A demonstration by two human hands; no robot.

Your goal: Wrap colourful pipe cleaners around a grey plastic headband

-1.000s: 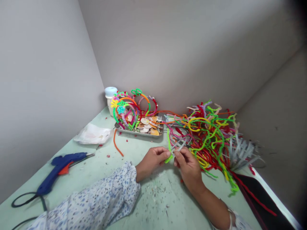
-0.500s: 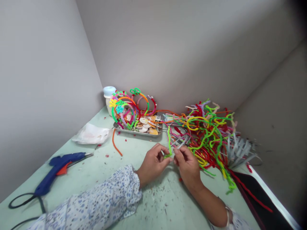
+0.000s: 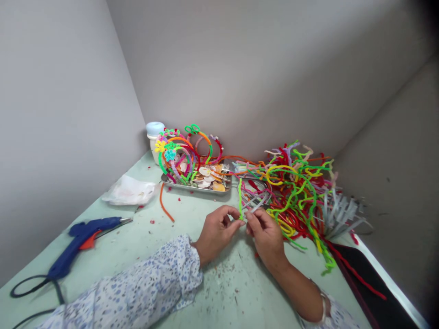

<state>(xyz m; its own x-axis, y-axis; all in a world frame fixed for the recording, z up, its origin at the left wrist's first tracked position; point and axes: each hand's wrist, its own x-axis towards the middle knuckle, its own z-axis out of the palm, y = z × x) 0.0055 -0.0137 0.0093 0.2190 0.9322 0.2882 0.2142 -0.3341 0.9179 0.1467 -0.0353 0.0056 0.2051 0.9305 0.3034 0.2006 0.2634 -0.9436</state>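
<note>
Between thumb and forefinger, my left hand pinches a bright green pipe cleaner, whose free length stands up from the fingertips. Close beside it, my right hand is closed on a thin, pale grey strip that points up and to the right. The fingertips of both hands nearly meet, and the spot where green and grey come together is partly hidden by them. Just beyond the hands lies a tangle of coloured pipe cleaners.
A metal tray of shells holds decorated headbands. Behind it stands a white jar with a blue lid. At left lie a blue glue gun with its cord and a plastic bag. Grey strips are bunched at right.
The green pipe cleaner's lower end, which lay sideways at my left fingertips, now barely shows. Both hands stay close together in almost the same place.
</note>
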